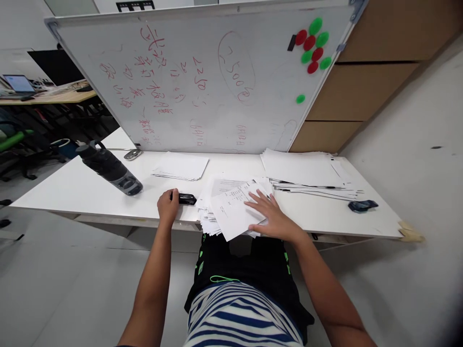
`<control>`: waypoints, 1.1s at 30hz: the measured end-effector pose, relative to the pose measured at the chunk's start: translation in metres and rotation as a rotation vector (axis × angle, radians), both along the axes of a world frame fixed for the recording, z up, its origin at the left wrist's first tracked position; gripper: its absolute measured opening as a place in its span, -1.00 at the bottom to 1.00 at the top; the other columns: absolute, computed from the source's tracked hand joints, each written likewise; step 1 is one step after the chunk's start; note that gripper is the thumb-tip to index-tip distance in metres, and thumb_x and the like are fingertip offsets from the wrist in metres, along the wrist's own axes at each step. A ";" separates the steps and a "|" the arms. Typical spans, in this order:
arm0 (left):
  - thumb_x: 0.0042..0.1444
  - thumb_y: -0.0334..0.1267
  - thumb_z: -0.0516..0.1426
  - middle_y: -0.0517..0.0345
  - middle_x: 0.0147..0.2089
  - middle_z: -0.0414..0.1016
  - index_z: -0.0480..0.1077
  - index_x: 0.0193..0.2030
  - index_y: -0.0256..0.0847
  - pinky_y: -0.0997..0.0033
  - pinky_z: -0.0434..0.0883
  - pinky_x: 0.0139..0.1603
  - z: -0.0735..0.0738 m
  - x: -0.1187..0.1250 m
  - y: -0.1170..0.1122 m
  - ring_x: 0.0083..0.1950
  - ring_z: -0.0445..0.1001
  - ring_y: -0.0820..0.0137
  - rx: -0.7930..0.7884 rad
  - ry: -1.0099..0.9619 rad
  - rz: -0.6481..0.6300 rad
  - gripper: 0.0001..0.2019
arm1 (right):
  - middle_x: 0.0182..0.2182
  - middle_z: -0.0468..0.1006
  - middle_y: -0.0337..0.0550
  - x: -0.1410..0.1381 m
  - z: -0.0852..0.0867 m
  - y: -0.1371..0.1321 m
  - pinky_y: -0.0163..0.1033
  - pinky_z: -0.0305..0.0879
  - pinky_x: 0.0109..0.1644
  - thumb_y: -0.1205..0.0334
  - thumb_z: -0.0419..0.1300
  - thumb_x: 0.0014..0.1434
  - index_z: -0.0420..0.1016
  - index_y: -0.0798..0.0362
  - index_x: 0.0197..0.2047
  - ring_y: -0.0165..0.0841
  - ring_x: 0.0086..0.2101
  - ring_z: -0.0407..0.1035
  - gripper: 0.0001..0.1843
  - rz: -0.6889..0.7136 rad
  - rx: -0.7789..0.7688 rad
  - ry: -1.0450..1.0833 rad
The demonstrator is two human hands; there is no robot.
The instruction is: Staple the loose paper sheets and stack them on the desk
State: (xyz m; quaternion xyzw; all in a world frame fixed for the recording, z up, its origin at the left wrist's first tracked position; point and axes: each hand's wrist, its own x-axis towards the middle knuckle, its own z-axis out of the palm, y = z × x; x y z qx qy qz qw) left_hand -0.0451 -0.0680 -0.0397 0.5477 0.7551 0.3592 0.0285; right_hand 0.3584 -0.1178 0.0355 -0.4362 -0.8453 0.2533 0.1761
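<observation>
My left hand [168, 206] is closed around one end of a black stapler [187, 199], low over the white desk near its front edge. My right hand [272, 218] lies flat with fingers spread on a printed sheet [235, 214]. That sheet sits askew on top of a messy stack of papers [210, 224], and its lower corner sticks out past the desk edge. The stapler's tip comes close to the stack's left side.
A thin pile of white sheets [183, 166] lies at the back left, and a larger pile [304, 168] at the back right. A dark water bottle [112, 168] stands at left near a grey mouse-like object [132, 154]. A dark blue object [362, 206] lies far right. Behind leans a whiteboard [267, 62].
</observation>
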 end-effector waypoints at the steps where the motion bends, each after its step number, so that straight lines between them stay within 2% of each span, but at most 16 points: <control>1: 0.32 0.04 -0.11 -0.02 -0.10 0.56 0.49 -0.12 -0.13 0.23 0.33 -0.03 0.000 0.000 0.000 -0.01 0.47 0.16 0.001 0.001 0.001 -0.58 | 0.43 -0.01 -0.20 -0.004 0.001 -0.005 0.25 -0.50 0.43 -0.12 0.33 0.07 0.23 -0.24 0.36 -0.07 0.42 -0.29 -0.18 0.030 -0.009 -0.028; 3: 0.32 0.04 -0.11 -0.03 -0.09 0.56 0.49 -0.12 -0.13 0.23 0.33 -0.03 0.000 0.000 0.000 -0.01 0.47 0.16 0.006 -0.002 0.002 -0.58 | 0.42 0.04 -0.18 -0.013 0.001 -0.011 0.23 -0.41 0.43 -0.09 0.37 0.05 0.28 -0.23 0.34 -0.06 0.41 -0.21 -0.20 0.048 -0.024 -0.070; 5: 0.32 0.04 -0.11 -0.03 -0.10 0.56 0.49 -0.12 -0.13 0.23 0.33 -0.04 0.000 0.001 0.000 -0.03 0.47 0.16 0.007 -0.007 0.004 -0.58 | 0.40 0.11 -0.13 -0.023 -0.002 -0.014 0.20 -0.25 0.42 -0.02 0.32 0.12 0.34 -0.20 0.30 -0.05 0.38 -0.09 -0.33 0.025 -0.017 -0.096; 7: 0.32 0.04 -0.11 -0.03 -0.11 0.56 0.49 -0.14 -0.12 0.24 0.32 -0.06 0.000 0.001 0.000 -0.04 0.47 0.16 0.006 -0.007 0.001 -0.58 | 0.36 0.20 -0.07 -0.033 -0.004 -0.013 0.18 -0.06 0.37 0.01 0.25 0.21 0.39 -0.16 0.27 -0.04 0.33 0.05 -0.44 -0.015 0.027 -0.119; 10: 0.32 0.03 -0.11 -0.03 -0.13 0.56 0.49 -0.15 -0.13 0.24 0.32 -0.08 0.000 0.002 0.000 -0.06 0.47 0.16 0.018 0.004 0.000 -0.58 | 0.28 0.33 0.05 -0.048 -0.006 -0.008 0.18 0.14 0.24 -0.03 0.20 0.26 0.41 -0.08 0.25 0.03 0.24 0.19 -0.47 -0.068 0.112 -0.178; 13: 0.32 0.03 -0.12 -0.04 -0.16 0.56 0.49 -0.18 -0.14 0.23 0.31 -0.10 0.002 0.004 -0.002 -0.08 0.47 0.15 0.025 0.027 0.020 -0.56 | 0.26 0.34 0.12 -0.060 -0.009 -0.001 0.18 0.18 0.19 -0.05 0.19 0.25 0.42 -0.03 0.24 0.08 0.20 0.21 -0.45 -0.088 0.168 -0.228; 18: 0.31 0.05 -0.10 -0.09 -0.19 0.55 0.49 -0.25 -0.16 0.19 0.31 -0.07 0.006 0.007 -0.005 -0.08 0.46 0.12 0.030 0.060 0.105 -0.56 | 0.31 0.28 0.07 -0.061 -0.015 0.005 0.19 0.11 0.24 -0.11 0.18 0.24 0.34 -0.04 0.30 0.04 0.25 0.15 -0.38 -0.071 0.187 -0.176; 21: 0.30 0.03 -0.08 -0.14 -0.14 0.54 0.48 -0.25 -0.19 0.11 0.29 0.02 0.007 0.009 -0.006 -0.01 0.43 0.07 0.047 0.070 0.178 -0.58 | 0.32 0.27 0.00 -0.045 -0.016 0.011 0.19 0.03 0.30 -0.17 0.10 0.27 0.33 -0.07 0.31 -0.01 0.29 0.10 -0.37 -0.132 0.206 -0.058; 24: 0.28 0.01 -0.04 -0.17 -0.03 0.53 0.48 -0.20 -0.20 0.04 0.25 0.14 0.007 0.011 -0.006 0.12 0.37 0.04 0.048 0.071 0.234 -0.61 | 0.25 0.37 0.02 -0.015 -0.025 0.028 0.14 0.03 0.33 -0.13 0.00 0.33 0.41 -0.01 0.24 -0.08 0.26 0.17 -0.45 -0.330 0.286 0.107; 27: 0.29 0.00 -0.05 -0.13 0.08 0.50 0.48 -0.11 -0.19 0.02 0.21 0.21 0.011 0.010 -0.005 0.22 0.31 0.04 0.042 0.032 0.274 -0.62 | 0.16 0.46 0.05 0.023 -0.047 0.048 0.06 0.16 0.28 -0.10 -0.02 0.34 0.45 0.06 0.18 -0.13 0.18 0.27 -0.46 -0.539 0.341 0.241; 29: 0.31 0.00 -0.08 -0.08 0.10 0.50 0.47 -0.05 -0.18 0.03 0.21 0.21 0.018 0.010 -0.001 0.22 0.33 0.06 0.046 0.004 0.277 -0.60 | 0.10 0.50 0.05 0.044 -0.067 0.058 0.06 0.24 0.21 -0.08 -0.02 0.33 0.47 0.06 0.14 -0.11 0.11 0.33 -0.48 -0.605 0.320 0.225; 31: 0.32 0.00 -0.10 -0.06 0.07 0.52 0.46 -0.03 -0.18 0.08 0.25 0.19 0.028 0.011 0.008 0.16 0.39 0.10 0.032 0.028 0.196 -0.58 | 0.05 0.53 0.06 0.058 -0.083 0.063 0.06 0.30 0.15 -0.05 -0.02 0.33 0.50 0.08 0.10 -0.10 0.06 0.37 -0.50 -0.589 0.308 0.170; 33: 0.31 0.01 -0.09 -0.03 0.04 0.54 0.47 -0.03 -0.17 0.16 0.28 0.14 0.041 0.016 0.021 0.11 0.44 0.14 -0.026 0.115 0.016 -0.59 | 0.00 0.56 0.07 0.064 -0.095 0.065 0.04 0.32 0.13 -0.01 -0.03 0.34 0.52 0.09 0.06 -0.10 0.02 0.40 -0.53 -0.567 0.336 0.148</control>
